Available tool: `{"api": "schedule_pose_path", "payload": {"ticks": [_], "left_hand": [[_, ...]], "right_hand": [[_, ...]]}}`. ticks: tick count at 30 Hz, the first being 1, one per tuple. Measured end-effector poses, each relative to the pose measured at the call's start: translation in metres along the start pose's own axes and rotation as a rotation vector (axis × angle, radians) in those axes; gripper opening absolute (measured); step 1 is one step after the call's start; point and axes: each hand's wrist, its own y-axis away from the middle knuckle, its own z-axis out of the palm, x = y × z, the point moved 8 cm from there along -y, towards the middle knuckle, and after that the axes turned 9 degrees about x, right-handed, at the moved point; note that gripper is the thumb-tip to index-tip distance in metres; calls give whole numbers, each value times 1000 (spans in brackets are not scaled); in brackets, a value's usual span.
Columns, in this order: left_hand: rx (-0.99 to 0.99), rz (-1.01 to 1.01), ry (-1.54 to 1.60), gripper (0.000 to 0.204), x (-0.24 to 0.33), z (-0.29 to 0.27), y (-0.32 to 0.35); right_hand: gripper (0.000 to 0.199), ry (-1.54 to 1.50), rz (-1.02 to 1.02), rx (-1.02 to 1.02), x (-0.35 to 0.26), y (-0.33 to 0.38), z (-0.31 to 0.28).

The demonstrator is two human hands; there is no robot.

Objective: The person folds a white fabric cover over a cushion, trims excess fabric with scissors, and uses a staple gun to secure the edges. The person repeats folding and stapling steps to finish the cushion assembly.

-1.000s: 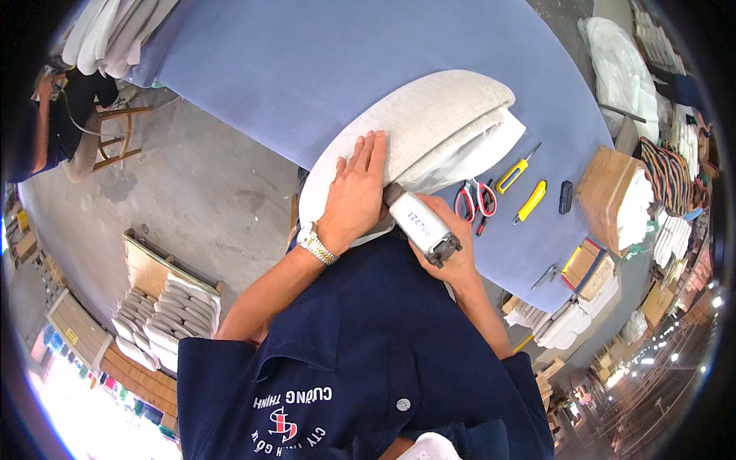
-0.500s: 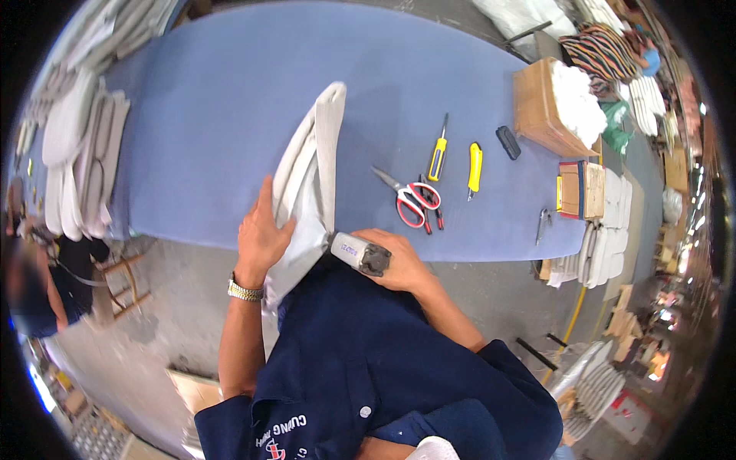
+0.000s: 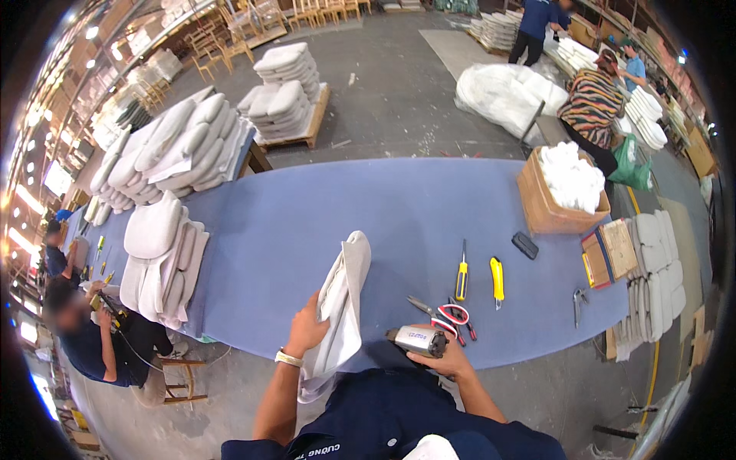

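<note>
Indoors, left fingers (image 3: 310, 310) grip one cushion (image 3: 343, 303), right fingers (image 3: 426, 361) one silver tool (image 3: 418, 340); one pair of scissors (image 3: 432, 312) lies at its one o'clock.

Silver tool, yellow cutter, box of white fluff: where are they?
Silver tool (image 3: 420, 342): head view, its silver body.
Yellow cutter (image 3: 497, 280): head view, its handle.
Box of white fluff (image 3: 553, 215): head view, its near wall.

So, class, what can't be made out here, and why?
In the head view:
Handle of the silver cylindrical metal tool: mostly hidden by the right grip.
Far side of the curved pale-grey fabric pad: turned from the camera.
Head of the red-and-black-handled tool: under the red-and-white-handled steel scissors.
Bottom of the brown cardboard box: under fluffy white filling.
</note>
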Motion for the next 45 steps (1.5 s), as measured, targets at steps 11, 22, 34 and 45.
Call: {"api": "schedule_pose_path", "payload": {"ticks": [11,22,34,45], "left_hand": [[-42,198,6,77,26,-45,-57],[-169,239,-190,83,34,10,-61],[-174,311,-79,84,10,14,-75],[-223,371,167,80,-3,12,-97]], "right_hand": [[45,316,-312,-73,11,-58,86],[64,-1054,-764,-817,-389,57,129],[65,-1214,-945,-949,-414,62,231],[67,-1167,-1104,-727,-408,47,206]]}}
